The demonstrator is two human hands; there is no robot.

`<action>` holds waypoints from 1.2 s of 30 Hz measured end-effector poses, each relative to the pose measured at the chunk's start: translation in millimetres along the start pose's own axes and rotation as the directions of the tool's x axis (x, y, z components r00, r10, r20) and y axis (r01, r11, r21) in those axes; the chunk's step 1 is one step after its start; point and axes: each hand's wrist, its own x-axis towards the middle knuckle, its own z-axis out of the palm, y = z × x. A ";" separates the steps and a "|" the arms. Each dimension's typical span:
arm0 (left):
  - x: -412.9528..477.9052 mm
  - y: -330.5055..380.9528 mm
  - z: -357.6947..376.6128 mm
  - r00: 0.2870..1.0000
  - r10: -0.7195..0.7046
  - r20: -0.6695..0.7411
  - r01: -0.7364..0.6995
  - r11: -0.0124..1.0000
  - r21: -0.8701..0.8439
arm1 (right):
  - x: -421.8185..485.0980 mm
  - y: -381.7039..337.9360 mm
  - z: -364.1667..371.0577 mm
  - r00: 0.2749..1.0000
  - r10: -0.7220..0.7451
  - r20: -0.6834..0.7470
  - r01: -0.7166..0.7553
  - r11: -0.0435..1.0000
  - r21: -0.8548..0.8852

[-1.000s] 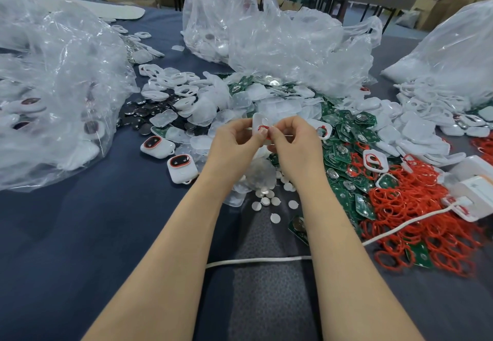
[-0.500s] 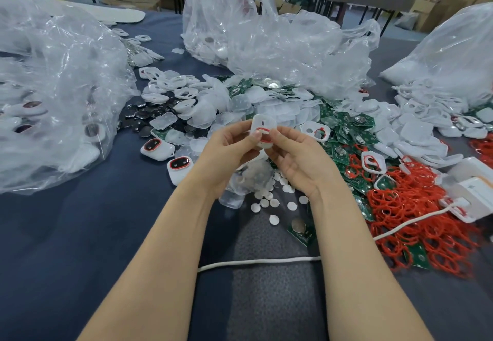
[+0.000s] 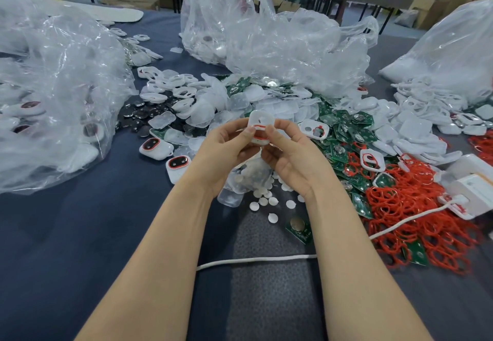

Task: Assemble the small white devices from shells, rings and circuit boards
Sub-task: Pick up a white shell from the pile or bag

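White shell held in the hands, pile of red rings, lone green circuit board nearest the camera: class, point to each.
white shell (image 3: 256, 120): head view, upper white face.
pile of red rings (image 3: 410, 196): head view, middle of the heap.
lone green circuit board (image 3: 302, 234): head view, green face beside the cell.

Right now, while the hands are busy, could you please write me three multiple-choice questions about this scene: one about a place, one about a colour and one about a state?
1. Where does the heap of loose red rings lie?
A. on the person's right side
B. on the person's left side
C. inside a plastic bag

2. What colour are the circuit boards?
A. blue
B. green
C. yellow

3. In what state is the white shell at the centre?
A. lying flat on the cloth
B. dropped into a bag
C. pinched between the left hand and the right hand

Answers: 1 A, the red heap spreads at the right of the view. 2 B, the boards show green among the white parts. 3 C, fingertips from both sides hold it up.
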 end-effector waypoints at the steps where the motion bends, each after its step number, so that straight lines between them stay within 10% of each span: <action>1: -0.2 0.3 0.5 1.000 0.000 -0.004 0.000 1.000 -0.007 | -0.2 0.0 0.8 1.000 -0.001 0.002 0.001 1.000 0.009; 13: -1.3 -0.5 7.4 0.993 0.008 -0.119 -0.004 0.999 0.035 | 3.3 6.9 5.6 0.991 -0.080 -0.109 0.065 0.989 -0.131; 18: -0.2 -1.1 9.5 0.979 0.017 -0.202 -0.005 0.998 0.056 | 5.5 15.7 7.7 0.867 -0.477 -0.143 0.217 0.619 -0.755; 26: -3.2 -1.7 13.3 0.945 0.211 -0.249 -0.092 0.904 0.418 | 5.5 17.6 12.1 0.845 -0.535 0.008 0.205 0.309 -0.929; 36: -0.6 -0.1 10.6 0.951 0.178 -0.253 -0.089 0.941 0.326 | 3.0 12.6 12.2 0.854 -0.516 -0.058 0.228 0.473 -0.851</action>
